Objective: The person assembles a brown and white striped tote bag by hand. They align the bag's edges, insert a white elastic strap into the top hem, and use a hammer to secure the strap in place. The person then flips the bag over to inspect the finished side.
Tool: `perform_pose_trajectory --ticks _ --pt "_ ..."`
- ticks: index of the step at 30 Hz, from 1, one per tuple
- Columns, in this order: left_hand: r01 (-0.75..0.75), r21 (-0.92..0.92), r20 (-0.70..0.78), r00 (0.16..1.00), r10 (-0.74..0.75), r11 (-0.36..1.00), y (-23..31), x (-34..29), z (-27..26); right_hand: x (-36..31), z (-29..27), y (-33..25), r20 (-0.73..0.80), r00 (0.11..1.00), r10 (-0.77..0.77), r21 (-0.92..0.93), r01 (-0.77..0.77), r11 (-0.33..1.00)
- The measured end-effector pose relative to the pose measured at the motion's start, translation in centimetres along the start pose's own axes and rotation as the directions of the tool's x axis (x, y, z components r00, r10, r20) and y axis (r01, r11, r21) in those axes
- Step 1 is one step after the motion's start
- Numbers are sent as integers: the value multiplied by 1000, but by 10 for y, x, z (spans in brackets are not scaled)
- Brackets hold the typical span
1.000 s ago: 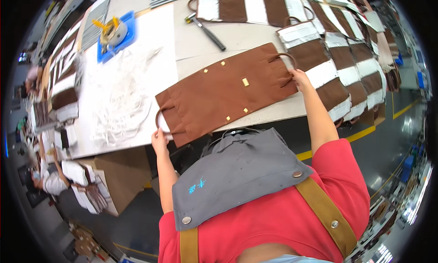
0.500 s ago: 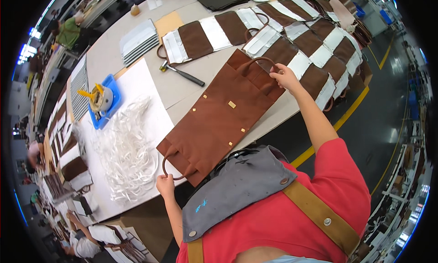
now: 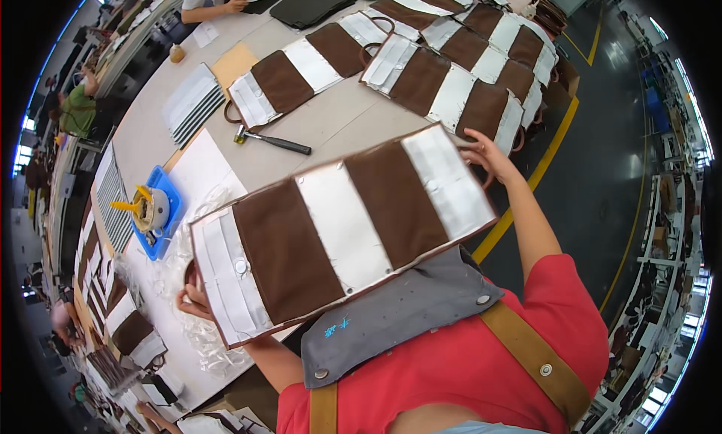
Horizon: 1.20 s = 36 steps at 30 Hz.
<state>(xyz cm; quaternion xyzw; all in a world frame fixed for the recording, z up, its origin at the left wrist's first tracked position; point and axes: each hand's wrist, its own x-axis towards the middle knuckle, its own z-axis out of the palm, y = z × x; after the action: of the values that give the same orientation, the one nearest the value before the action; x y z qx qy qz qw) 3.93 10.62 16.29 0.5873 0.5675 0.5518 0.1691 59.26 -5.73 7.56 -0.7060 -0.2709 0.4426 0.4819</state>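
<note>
A flat, unfinished bag panel (image 3: 346, 223) hangs before me, its inner side up: dark brown cloth crossed by white strips, with a brown leather edge. At its right end my right hand (image 3: 490, 159) has its fingers curled round a brown loop handle. My left hand (image 3: 195, 300) holds the handle at the left end, partly hidden behind the panel. Both hands are closed. Beyond the panel a hammer (image 3: 274, 142) with a dark grip lies on the table.
Similar panels (image 3: 466, 50) overlap in a large pile at the far right, and another panel (image 3: 282, 88) lies left of it. At the left stand a blue tray (image 3: 171, 201) with a pot (image 3: 153, 212) and a heap of white strips (image 3: 203, 344). A co-worker's arm (image 3: 210, 11) rests at the far side.
The panel has been turned over, from its brown leather face with gold-coloured fittings to its brown-and-white inner side. My left hand has moved left and my right hand slightly down. A co-worker's arm shows more.
</note>
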Motion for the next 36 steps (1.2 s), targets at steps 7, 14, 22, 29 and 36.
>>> perform_pose_trajectory --ticks 7,14,22,29,36 --pt "44 -131 -159 985 -65 990 85 23 22 128 61 50 32 944 -329 -690 260 676" --pt "-137 -28 -267 955 125 990 169 18 44 242 146 19 80 905 -417 -970 167 177" --pt "-187 17 -201 962 186 982 203 17 59 242 69 -51 -32 770 -637 -794 367 484" --pt "-224 -54 -49 974 221 973 223 25 81 43 112 -183 99 298 -949 -540 817 200" --pt "-273 -169 108 950 293 947 256 45 121 -25 222 -60 881 207 -426 21 881 472"
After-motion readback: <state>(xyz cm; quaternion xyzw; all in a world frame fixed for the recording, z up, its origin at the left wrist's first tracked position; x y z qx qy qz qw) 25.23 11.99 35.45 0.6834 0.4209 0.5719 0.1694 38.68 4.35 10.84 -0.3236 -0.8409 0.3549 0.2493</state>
